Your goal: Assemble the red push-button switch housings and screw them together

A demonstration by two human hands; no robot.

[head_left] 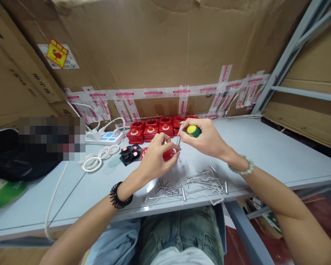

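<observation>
My right hand (208,141) is closed around the green-and-yellow handle of a screwdriver (194,131). Just left of it, my left hand (156,156) pinches a thin pale cord (178,140) that runs up to the right fingertips. Behind my left fingers sits a red housing (168,154), partly covered by the hand. Small metal pins (168,188) lie scattered on the table below the hands. Beside them is a tangle of white cords with metal rods (202,180).
Several red boxes with round buttons (151,129) stand in a row at the back. Left of them are black round parts (130,154), white rings (92,164) and a power strip (107,138). A cardboard wall (154,48) closes off the table's far side; a metal frame (278,66) rises at right.
</observation>
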